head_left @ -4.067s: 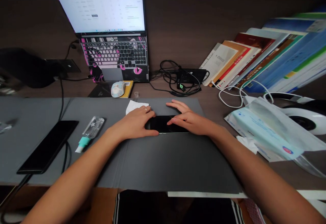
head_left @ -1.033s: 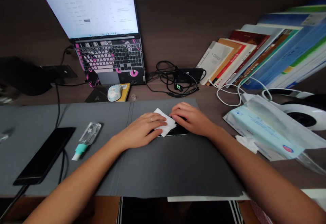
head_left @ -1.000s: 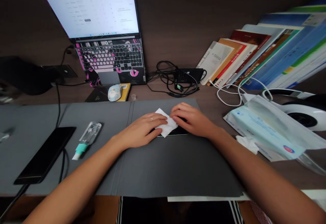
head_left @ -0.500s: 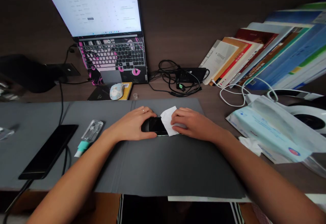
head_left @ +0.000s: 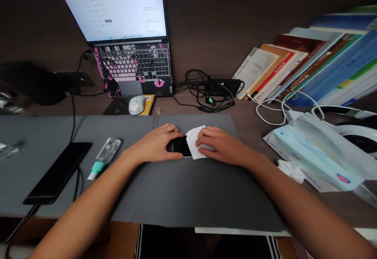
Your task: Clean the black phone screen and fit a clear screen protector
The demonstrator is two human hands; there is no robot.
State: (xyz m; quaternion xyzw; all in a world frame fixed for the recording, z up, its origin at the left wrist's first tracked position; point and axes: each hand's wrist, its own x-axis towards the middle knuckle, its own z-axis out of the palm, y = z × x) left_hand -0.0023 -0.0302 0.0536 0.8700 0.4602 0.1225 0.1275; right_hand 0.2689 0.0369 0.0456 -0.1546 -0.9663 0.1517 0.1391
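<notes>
A black phone (head_left: 182, 146) lies flat on the grey desk mat (head_left: 191, 188) in the middle of the view. My left hand (head_left: 159, 144) grips its left end, fingers curled round the edge, with a ring on one finger. My right hand (head_left: 219, 145) presses a white wipe (head_left: 194, 146) down onto the phone's right part, fingers held together on top of it. Most of the phone is hidden under the wipe and my hands.
A second black phone (head_left: 57, 172) with a cable and a small spray bottle (head_left: 104, 157) lie at left. An open laptop (head_left: 129, 35), a mouse (head_left: 137, 104), a tangled charger (head_left: 213, 90), leaning books (head_left: 306, 66), a packet of wipes (head_left: 312, 151) and a crumpled tissue (head_left: 291, 169) surround the mat.
The white wipe passed from under my left hand to under my right hand and slid right along the phone. My left hand shifted to the phone's left end.
</notes>
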